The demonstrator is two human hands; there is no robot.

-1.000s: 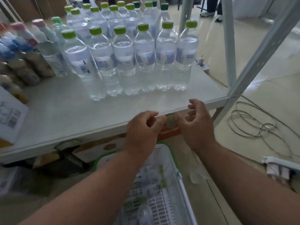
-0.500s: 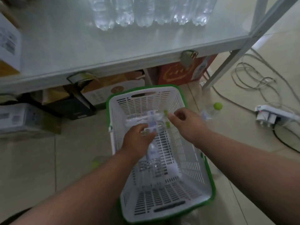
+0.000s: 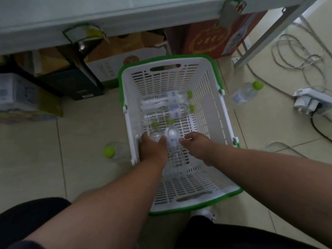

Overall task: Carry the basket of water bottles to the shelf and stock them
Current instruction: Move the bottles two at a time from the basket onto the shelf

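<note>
1. The white basket with the green rim (image 3: pixel 213 83) sits on the tiled floor just in front of the shelf's front edge (image 3: pixel 107 20). Four water bottles lie on the basket's floor: two crosswise toward its far wall (image 3: pixel 167 97), two lengthwise near its left wall.
2. The left hand (image 3: pixel 152 148) curls round the leftmost bottle (image 3: pixel 155 134), thumb against its side. The right hand (image 3: pixel 195 146) reaches for the neighbouring bottle (image 3: pixel 173 142); its fingertips touch the label, but whether it has a grip I cannot tell.
3. Risk: the bottles are smooth and round, and the two lie touching. Lifting one with a shallow hold could let it slip or roll its neighbour away.
4. Risk: two stray bottles lie on the floor, one by the basket's left wall (image 3: pixel 115 150), one off its right wall (image 3: pixel 246 92), near loose cables (image 3: pixel 296 56) and a power strip (image 3: pixel 310 101). A dropped bottle could roll among them, or a foot could catch one.
5. Compared with half a second ago, the view has tipped further down, the stocked bottles on the shelf have left sight, and both hands have sunk deeper, toward the basket's near left corner.
</note>
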